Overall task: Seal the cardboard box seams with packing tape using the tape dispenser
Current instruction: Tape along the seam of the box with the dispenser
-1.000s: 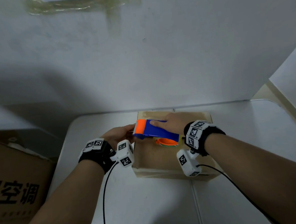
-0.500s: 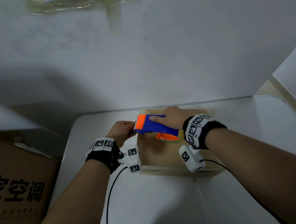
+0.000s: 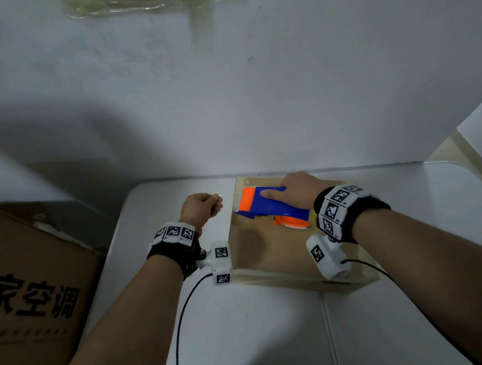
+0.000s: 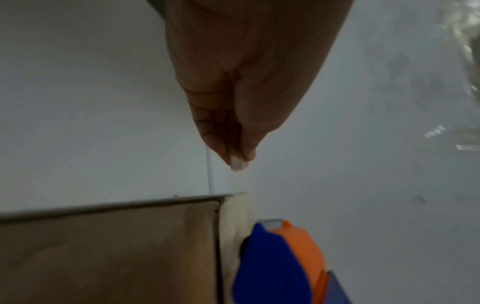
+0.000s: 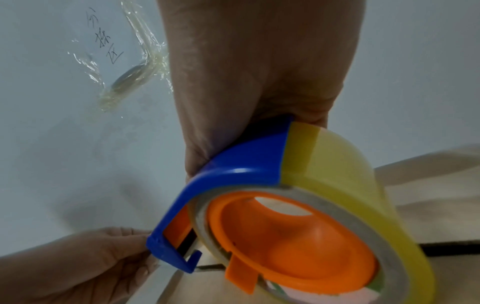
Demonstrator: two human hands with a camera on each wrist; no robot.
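A brown cardboard box [image 3: 267, 254] lies on the white table [image 3: 245, 338]. My right hand [image 3: 280, 191] grips the blue and orange tape dispenser [image 3: 267, 207] and holds it on the box top near the far left corner. The yellowish tape roll [image 5: 337, 174] sits on its orange hub. My left hand [image 3: 214, 205] hovers just left of the box, thumb and fingers pinched together [image 4: 239, 160]. In the right wrist view the left hand [image 5: 78, 265] pinches what looks like the clear tape end at the dispenser's mouth. The tape itself is hard to make out.
A large cardboard carton [image 3: 27, 282] with black characters stands left of the table. A white wall rises right behind the box, with old clear tape [image 3: 136, 4] stuck high on it. Cables trail from both wrists over the table's near part.
The dispenser has slid toward the box's far left corner. My left hand has drawn away from its orange end, out past the box's left edge.
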